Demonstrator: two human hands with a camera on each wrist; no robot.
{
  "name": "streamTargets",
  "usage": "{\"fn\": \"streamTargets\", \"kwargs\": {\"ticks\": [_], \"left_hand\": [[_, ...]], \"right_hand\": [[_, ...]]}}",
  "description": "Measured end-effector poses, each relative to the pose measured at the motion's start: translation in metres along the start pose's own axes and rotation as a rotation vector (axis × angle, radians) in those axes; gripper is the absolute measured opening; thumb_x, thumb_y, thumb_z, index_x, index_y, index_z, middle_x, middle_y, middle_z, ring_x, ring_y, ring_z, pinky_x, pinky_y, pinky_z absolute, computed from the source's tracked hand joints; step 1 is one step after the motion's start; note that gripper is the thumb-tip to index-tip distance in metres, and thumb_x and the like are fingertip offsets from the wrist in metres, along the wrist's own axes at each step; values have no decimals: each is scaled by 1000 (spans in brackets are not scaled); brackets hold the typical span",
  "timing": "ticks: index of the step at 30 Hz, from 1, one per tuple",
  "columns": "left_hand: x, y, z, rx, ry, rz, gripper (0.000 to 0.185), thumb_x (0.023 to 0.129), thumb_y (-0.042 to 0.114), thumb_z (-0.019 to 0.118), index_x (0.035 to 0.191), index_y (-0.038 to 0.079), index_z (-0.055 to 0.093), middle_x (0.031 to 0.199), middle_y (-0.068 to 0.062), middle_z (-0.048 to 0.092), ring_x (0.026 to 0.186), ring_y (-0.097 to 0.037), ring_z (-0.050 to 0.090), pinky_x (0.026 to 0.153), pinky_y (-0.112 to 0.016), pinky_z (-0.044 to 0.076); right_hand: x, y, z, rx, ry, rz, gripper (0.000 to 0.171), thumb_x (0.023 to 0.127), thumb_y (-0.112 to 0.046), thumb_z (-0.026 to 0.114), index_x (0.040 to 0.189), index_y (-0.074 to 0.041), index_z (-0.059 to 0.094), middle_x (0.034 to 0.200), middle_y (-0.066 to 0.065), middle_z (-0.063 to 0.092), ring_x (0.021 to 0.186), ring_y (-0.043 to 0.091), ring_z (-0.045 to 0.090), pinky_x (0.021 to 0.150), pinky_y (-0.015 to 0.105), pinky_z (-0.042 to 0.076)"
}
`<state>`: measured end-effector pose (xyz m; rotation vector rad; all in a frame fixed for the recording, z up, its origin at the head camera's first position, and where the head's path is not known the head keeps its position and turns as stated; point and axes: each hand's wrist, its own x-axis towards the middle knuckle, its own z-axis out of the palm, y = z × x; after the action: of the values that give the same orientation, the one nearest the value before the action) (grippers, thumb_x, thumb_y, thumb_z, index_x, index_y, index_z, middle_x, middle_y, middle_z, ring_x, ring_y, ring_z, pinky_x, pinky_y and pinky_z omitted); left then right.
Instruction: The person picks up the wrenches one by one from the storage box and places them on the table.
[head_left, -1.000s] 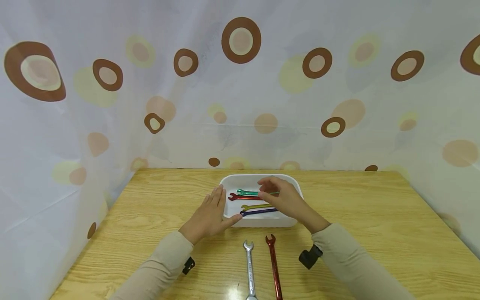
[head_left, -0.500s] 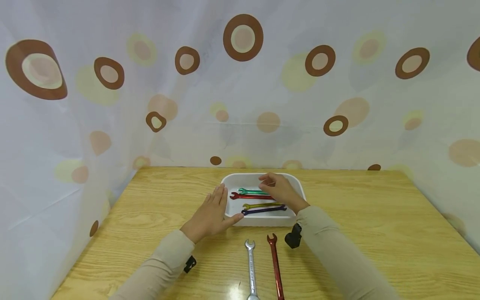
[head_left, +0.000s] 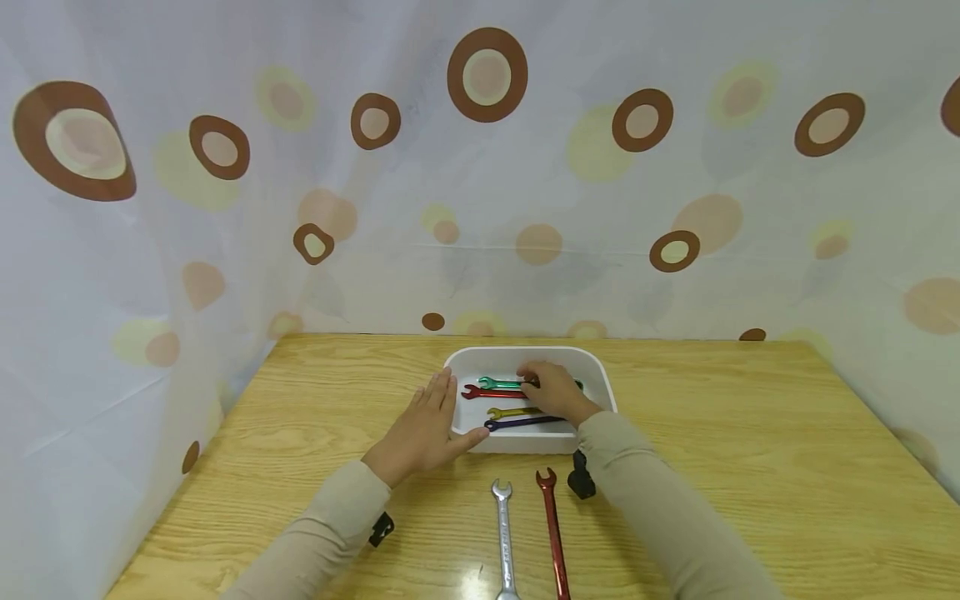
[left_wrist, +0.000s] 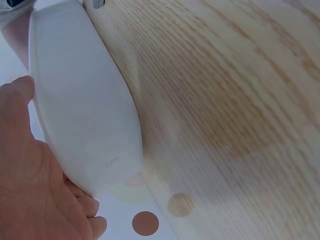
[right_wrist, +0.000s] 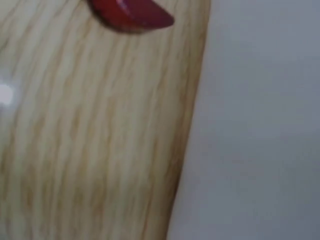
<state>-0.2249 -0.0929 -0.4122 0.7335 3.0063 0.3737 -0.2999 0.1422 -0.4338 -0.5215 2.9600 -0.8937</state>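
At the far left, a smooth, faintly creased white sheet [head_left: 90,275] printed with brown rings and pale ovals runs behind the wood-grained table [head_left: 322,375]. A beige cloth left sleeve [head_left: 322,525] leads up to the left hand [head_left: 422,429], which lies spread, fingers nearly straight along the left end of a white tray [head_left: 517,444], thumb splayed over its front corner. The tray has rounded corners, a smooth, matte wall and a rolled rim.

Inside lie slim, metallic-coloured wrenches: a short red wrench [head_left: 493,393] with an open-ended head, a glossy green wrench [head_left: 498,384] just behind it, then, nearer the front wall, a purple wrench [head_left: 521,423] with a rounded left head and a yellow wrench [head_left: 513,412] with a forked one. On the table before the tray lie a bright silver wrench [head_left: 504,533], lettered along its shank, and a shiny long red wrench [head_left: 553,533], both with forked heads towards the tray.

The right hand [head_left: 555,390] reaches into the tray, fingers bent over the green wrench; whether they grip it cannot be told. A beige right sleeve [head_left: 667,508] follows.
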Motion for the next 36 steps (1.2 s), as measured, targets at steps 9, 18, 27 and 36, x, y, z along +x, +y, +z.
{"fn": "streamTargets", "kwargs": {"ticks": [9,18,27,36], "left_hand": [[-1,-2,1,-1,0,3,96,93,66,40,149,-8,17,158,-22,9,146,-35,10,117,-49,17],[-1,-3,2,3,-9,-2,96,92,66,39,149,-8,17,158,-21,8,146,-36,10,117,-49,16],[-2,-3,2,11,-18,-10,96,93,67,37,150,-7,15,159,-21,7,146,-35,9,117,-48,16],[-3,-3,1,13,-24,-19,97,92,69,36,150,-6,13,159,-19,5,147,-33,7,118,-47,14]], "right_hand": [[2,-9,0,-111,1,41,21,91,-3,62,110,1,69,109,16,66,106,31,60,94,44,47],[2,-11,1,-169,1,4,14,88,-4,66,101,-1,72,99,14,66,96,28,60,90,43,48],[3,-12,2,-172,-23,56,10,87,1,65,97,-1,69,91,11,67,86,24,62,81,40,52],[6,-8,6,-221,-31,37,7,86,0,67,91,-3,66,87,9,65,84,24,60,80,39,51]]}}
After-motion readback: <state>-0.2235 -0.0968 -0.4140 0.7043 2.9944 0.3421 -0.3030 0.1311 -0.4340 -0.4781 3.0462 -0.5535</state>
